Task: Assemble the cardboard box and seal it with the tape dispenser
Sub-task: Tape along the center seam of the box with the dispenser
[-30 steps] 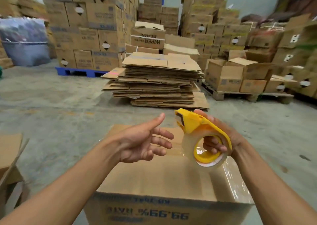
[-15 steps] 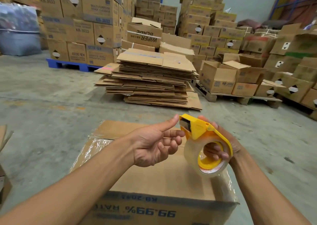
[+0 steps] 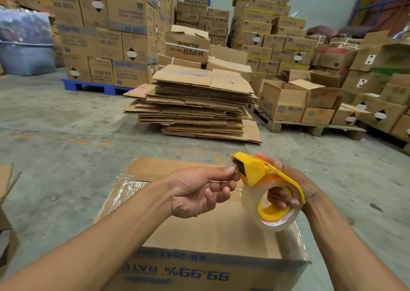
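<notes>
A closed cardboard box (image 3: 199, 230) with blue print stands right in front of me, clear tape shining along its left and right top edges. My right hand (image 3: 286, 186) holds the yellow tape dispenser (image 3: 264, 179) above the box's right side, fingers through the core of the clear tape roll. My left hand (image 3: 199, 191) pinches at the dispenser's blade end with thumb and forefinger, at the tape's loose end.
A stack of flattened cartons (image 3: 195, 104) lies on the concrete floor ahead. Stacked boxes on a blue pallet (image 3: 88, 86) fill the back left. Open boxes on a wooden pallet (image 3: 295, 124) sit to the right. Another carton's edge (image 3: 6, 202) shows at far left.
My left hand has moved right from open and apart to pinching at the dispenser's blade end. The view has shifted so the box sits more to the right.
</notes>
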Demonstrator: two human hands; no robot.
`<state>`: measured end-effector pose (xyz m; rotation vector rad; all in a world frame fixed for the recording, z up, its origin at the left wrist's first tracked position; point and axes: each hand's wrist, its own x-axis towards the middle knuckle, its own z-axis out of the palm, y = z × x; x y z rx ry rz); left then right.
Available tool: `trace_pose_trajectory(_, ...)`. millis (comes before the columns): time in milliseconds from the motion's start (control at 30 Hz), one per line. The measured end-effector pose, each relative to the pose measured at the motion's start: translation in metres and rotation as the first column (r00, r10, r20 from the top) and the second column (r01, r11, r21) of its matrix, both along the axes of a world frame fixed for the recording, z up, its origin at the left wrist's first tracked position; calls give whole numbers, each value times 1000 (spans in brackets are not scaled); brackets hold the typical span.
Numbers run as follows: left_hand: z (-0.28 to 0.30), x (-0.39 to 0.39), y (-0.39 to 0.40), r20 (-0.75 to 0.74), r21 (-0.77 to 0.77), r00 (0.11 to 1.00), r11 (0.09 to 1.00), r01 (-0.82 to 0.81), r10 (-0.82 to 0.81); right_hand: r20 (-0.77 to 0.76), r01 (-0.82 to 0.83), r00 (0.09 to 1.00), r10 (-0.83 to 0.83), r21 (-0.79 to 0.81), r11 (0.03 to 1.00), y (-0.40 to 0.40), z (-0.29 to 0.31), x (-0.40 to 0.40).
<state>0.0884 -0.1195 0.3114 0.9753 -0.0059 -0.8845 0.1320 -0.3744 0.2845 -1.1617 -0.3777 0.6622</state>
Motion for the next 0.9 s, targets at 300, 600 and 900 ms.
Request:
trace_pose_trajectory(300, 3, -5, 0, 24, 25, 1000, 1000, 8, -9, 79, 52, 996, -47, -56, 997, -3, 8, -6)
trace_pose_trajectory(600, -5, -5, -3, 27, 128, 1000, 992, -6, 2, 101, 77, 993, -63, -137, 988, -5, 14, -11)
trace_pose_trajectory(900, -31, 1, 17, 122, 391, 992, 918, -71, 24, 139, -38, 983, 116, -466, 884, 8, 23, -14)
